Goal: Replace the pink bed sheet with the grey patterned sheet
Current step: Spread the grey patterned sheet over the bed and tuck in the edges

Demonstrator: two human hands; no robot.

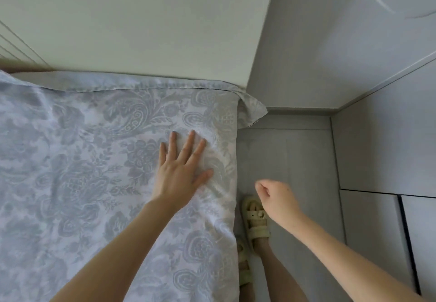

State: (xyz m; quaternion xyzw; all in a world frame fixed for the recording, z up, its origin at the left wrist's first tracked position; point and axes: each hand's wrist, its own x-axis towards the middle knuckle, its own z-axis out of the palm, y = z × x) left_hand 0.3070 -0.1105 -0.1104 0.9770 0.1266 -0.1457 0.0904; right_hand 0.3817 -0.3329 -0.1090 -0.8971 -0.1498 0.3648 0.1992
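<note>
The grey patterned sheet (94, 160) covers the mattress across the left and middle of the view, up to the wall and the bed's right edge. One loose corner of the sheet (251, 110) sticks out past the far right corner of the bed. My left hand (182, 169) lies flat on the sheet near that corner, fingers straight and spread. My right hand (276, 198) hovers over the floor beside the bed, its fingers curled and holding nothing. No pink sheet is in view.
A pale wall (141, 23) runs along the far side of the bed. Grey floor (295, 155) lies to the right of it, where my feet in beige sandals (256, 216) stand. White cabinet fronts (389, 150) close off the right side.
</note>
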